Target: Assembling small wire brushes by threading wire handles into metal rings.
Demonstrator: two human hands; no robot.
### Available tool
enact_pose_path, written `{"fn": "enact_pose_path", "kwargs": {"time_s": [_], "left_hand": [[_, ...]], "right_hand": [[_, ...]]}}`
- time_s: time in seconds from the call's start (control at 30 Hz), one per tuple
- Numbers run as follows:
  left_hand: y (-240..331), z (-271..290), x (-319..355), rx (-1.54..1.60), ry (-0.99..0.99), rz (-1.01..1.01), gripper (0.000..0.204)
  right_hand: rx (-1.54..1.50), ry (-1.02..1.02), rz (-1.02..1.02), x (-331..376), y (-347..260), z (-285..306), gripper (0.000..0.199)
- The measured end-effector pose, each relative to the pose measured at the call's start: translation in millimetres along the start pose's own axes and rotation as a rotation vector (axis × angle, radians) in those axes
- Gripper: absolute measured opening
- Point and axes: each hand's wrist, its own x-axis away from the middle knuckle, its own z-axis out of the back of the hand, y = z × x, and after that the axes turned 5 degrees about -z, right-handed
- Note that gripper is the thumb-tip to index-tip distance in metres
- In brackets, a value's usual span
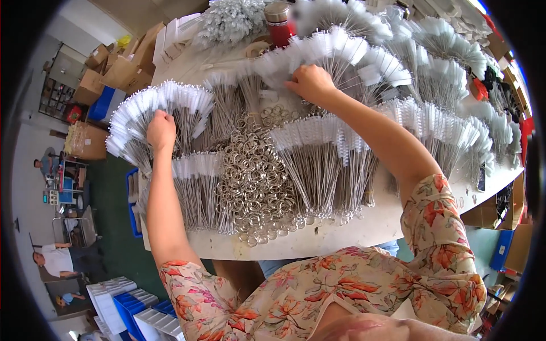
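Observation:
My left hand [161, 130] is closed around the wire stems of a fanned bundle of white bottle brushes [149, 108] at the left of the white table [341, 233]. My right hand [310, 83] reaches further back, fingers pinching brushes in another fanned row [335, 48]. Between my arms lies a heap of metal key rings [256, 182]. More brush bundles [318, 165] lie in front of my right forearm.
A red cylindrical bottle [278, 24] stands at the back of the table, beside a roll of tape [257, 49]. Brush fans [455, 113] cover the right side. Cardboard boxes [122, 65] sit at the back left, blue crates [133, 310] on the floor, people [54, 258] at far left.

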Motion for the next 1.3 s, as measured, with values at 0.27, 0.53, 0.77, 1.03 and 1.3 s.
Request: {"fn": "enact_pose_path", "kwargs": {"time_s": [0.27, 0.53, 0.77, 1.03, 1.3], "left_hand": [[106, 14, -8, 0.836, 0.405, -0.154, 0.03], [102, -42, 3, 0.203, -0.196, -0.245, 0.027], [124, -28, 5, 0.18, -0.193, -0.26, 0.023], [117, -10, -2, 0.461, -0.071, -0.121, 0.015], [124, 57, 50, 1.313, -0.048, 0.093, 0.026]], "right_hand": [[-0.577, 0.299, -0.16, 8, 5, -4, 0.023], [-0.588, 0.504, 0.043, 78, 50, 174, 0.021], [-0.073, 0.483, -0.209, 69, 221, 198, 0.02], [0.123, 0.154, -0.43, 40, 215, 152, 0.025], [0.233, 0.242, -0.406, 53, 212, 151, 0.021]]}}
